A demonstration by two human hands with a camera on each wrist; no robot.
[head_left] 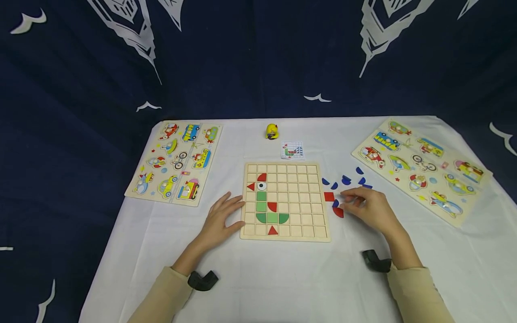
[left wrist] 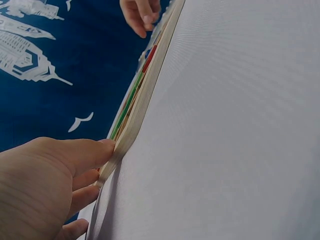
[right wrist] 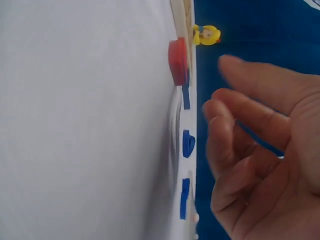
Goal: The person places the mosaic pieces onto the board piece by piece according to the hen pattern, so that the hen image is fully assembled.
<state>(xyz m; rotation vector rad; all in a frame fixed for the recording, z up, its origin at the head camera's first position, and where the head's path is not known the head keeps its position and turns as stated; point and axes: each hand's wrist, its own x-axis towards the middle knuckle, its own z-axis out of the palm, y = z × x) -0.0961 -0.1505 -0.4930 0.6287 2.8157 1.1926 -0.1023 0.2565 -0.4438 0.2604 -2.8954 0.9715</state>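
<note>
**Risks around the grid board and loose pieces**

Far left: a vehicle peg puzzle (head_left: pixel 174 162), well apart from the work, no hazard there. Next, left hand (head_left: pixel 221 218) resting flat with fingers straight against the left edge of the wooden grid board (head_left: pixel 284 235), holding nothing; only bracing. Could let the board slide across the white cloth (head_left: pixel 282 278) if that pressure eases, jolting the placed green square (head_left: pixel 261 196) and red triangle (head_left: pixel 273 230) out of their cells. Just right of the board: red square (head_left: pixel 329 196), red semicircle (head_left: pixel 338 211) and scattered blue pieces (head_left: pixel 346 180). Over them, right hand (head_left: pixel 369 207), fingers loosely curled and apart, gripping nothing visible in the wrist view. Might scatter neighbours with a careless sweep, or pinch two pieces together. Far right: second vehicle puzzle (head_left: pixel 424 166), near enough to catch a flicked piece.
</note>
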